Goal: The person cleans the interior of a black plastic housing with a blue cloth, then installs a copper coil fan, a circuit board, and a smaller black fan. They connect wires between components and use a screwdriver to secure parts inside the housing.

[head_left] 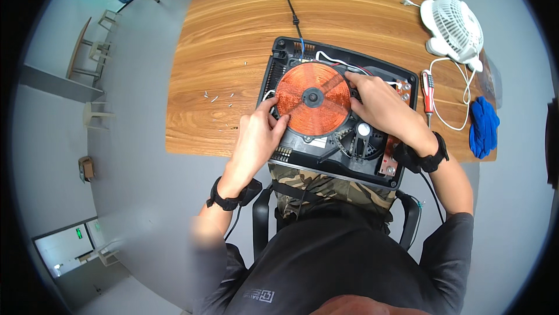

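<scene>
Wooden table (233, 29), copper coil (310, 118), grey floor (140, 193) around

Round copper-coloured coil (312, 118), flat, black hub (312, 98) in centre, lies inside open black casing (326, 163); casing slightly turned, overhanging near edge of bench (233, 29).

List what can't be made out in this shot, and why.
All in the head view:
Anything directly under the copper coil: covered by the coil itself.
Components beneath the right hand: blocked by the hand.
Small metal pieces on the table: too small to tell thread or head type.
Far end of the black cord: lost at the table's far edge.
Left forearm near the sleeve: blurred.
</scene>
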Demonstrator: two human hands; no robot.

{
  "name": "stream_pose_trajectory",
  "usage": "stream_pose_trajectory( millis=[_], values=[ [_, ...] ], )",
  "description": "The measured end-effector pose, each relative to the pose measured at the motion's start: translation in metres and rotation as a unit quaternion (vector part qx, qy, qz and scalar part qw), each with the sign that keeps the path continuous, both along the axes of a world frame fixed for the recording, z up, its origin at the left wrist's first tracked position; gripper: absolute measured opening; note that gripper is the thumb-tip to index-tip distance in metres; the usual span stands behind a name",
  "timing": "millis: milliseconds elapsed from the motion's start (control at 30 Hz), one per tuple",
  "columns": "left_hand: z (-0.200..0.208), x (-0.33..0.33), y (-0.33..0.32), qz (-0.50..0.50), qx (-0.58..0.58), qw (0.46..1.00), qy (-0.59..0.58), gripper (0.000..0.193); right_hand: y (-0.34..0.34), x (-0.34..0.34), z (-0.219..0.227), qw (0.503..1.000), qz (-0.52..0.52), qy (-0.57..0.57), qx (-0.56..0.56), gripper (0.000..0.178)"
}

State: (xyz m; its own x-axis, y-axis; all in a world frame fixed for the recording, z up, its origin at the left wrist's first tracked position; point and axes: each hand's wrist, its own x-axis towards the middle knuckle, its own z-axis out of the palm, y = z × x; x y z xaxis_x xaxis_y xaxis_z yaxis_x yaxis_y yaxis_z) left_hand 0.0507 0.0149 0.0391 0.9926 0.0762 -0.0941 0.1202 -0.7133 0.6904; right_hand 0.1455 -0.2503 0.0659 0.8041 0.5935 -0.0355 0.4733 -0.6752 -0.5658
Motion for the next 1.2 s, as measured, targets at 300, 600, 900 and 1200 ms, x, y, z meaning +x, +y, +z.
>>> stream_pose_trajectory(
  millis=[300,600,900,1200],
  values=[
    [-0.01,-0.017,0.004,-0.152,0.136,0.976,-0.074,0.074,0.025,0.013,0.009,0.998,-0.029,0.029,-0.038,0.042],
    [-0.011,-0.02,0.004,-0.309,0.265,0.883,-0.235,0.059,0.018,0.021,0.006,1.0,-0.028,-0.008,-0.011,0.034],
    [-0.003,-0.02,-0.008,-0.377,0.295,0.816,-0.324,0.05,0.015,0.035,-0.001,0.997,-0.043,0.069,0.014,0.034],
    [-0.009,-0.034,-0.018,-0.394,0.267,0.823,-0.31,0.051,0.01,0.03,0.022,0.991,-0.038,0.118,-0.041,0.035]
  ],
)
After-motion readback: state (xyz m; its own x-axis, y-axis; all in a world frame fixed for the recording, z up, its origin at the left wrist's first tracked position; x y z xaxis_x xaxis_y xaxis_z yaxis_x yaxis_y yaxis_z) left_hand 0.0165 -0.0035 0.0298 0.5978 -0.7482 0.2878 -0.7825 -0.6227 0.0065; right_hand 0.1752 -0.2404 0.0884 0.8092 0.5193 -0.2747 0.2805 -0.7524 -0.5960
